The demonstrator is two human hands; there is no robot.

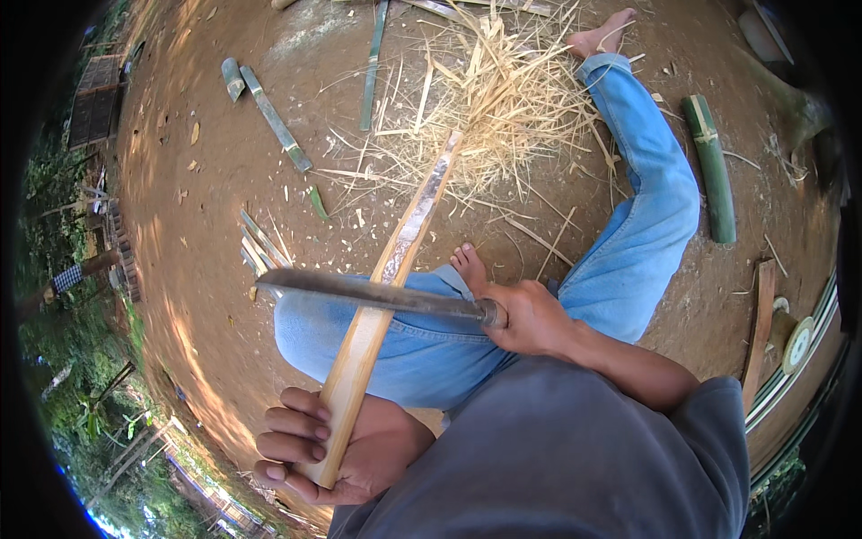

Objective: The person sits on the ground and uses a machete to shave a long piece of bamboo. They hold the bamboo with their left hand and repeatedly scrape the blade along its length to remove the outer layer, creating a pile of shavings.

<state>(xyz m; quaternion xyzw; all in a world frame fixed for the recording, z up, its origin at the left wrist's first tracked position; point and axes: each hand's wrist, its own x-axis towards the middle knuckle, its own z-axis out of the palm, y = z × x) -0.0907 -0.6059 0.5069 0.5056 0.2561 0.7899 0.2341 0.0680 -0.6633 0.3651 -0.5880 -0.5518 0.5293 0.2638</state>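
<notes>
My left hand is closed round the near end of a split bamboo piece, pale along its edges with a whitish inner face. The piece slants up and away over my bent left leg toward a heap of shavings. My right hand grips the handle of a machete. Its long dark blade lies crosswise over the bamboo at about mid-length, tip pointing left. Whether the edge bites into the bamboo cannot be made out.
Pale bamboo shavings are heaped ahead, near my outstretched right foot. A green bamboo length lies at right, a narrower one at left. Split strips lie beside my left knee. A wooden board rests at far right.
</notes>
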